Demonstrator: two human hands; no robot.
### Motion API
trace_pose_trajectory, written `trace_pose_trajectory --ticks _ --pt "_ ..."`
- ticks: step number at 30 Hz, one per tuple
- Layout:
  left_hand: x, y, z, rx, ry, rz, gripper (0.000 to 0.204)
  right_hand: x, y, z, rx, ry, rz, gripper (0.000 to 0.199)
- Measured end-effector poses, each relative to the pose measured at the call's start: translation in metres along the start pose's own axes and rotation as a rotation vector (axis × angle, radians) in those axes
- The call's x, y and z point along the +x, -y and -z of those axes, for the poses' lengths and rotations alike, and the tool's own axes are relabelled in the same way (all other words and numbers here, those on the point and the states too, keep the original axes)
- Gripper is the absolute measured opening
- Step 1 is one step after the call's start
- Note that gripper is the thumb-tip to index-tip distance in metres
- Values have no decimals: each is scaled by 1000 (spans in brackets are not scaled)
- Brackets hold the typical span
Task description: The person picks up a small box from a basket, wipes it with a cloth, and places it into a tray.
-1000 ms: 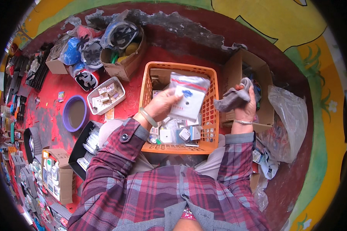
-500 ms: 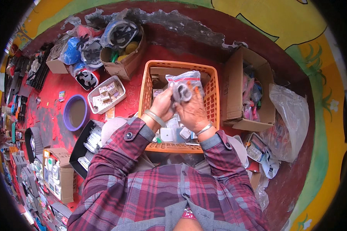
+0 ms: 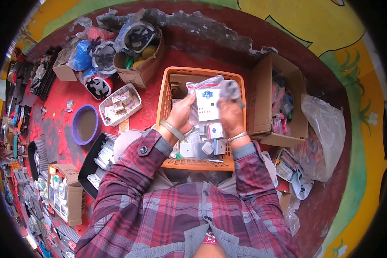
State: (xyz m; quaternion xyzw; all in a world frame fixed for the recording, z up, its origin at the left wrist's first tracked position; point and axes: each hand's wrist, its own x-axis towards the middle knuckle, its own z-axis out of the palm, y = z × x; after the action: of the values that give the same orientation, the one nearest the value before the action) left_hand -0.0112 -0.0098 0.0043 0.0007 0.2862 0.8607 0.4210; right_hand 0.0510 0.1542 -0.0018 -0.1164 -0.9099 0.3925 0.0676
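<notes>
My left hand (image 3: pixel 181 114) pinches the left edge of a clear plastic bag (image 3: pixel 207 104) with a white card in it and a red stripe along its top. In my right hand (image 3: pixel 231 118) is a bunched grey cloth (image 3: pixel 231 90), held at the bag's right edge. Both hands are above an orange plastic basket (image 3: pixel 164 96). Below them in the basket lie several small white boxes (image 3: pixel 186 149) and packets, partly hidden by my hands and the bag.
To the left are a white basket (image 3: pixel 136 104) of small boxes, a purple basin (image 3: pixel 74 124) of murky water and a black tray (image 3: pixel 87 182). A cardboard box (image 3: pixel 259 103) of bagged items stands right, beside a clear plastic sheet (image 3: pixel 324 137). Another carton (image 3: pixel 135 77) holds wrapped helmets.
My right hand has moved right with the grey cloth, off the front of the bag. The bag's white card now shows, and more of the small boxes below are visible.
</notes>
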Motion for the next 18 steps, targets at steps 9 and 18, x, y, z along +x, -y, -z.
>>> trace_pose_trajectory --ticks 9,18 --pt "5 -13 -5 -56 -7 -118 44 5 -13 25 1681 62 -252 34" --pt "7 7 -1 62 -167 -125 40 -8 8 4 1129 126 -140 39"
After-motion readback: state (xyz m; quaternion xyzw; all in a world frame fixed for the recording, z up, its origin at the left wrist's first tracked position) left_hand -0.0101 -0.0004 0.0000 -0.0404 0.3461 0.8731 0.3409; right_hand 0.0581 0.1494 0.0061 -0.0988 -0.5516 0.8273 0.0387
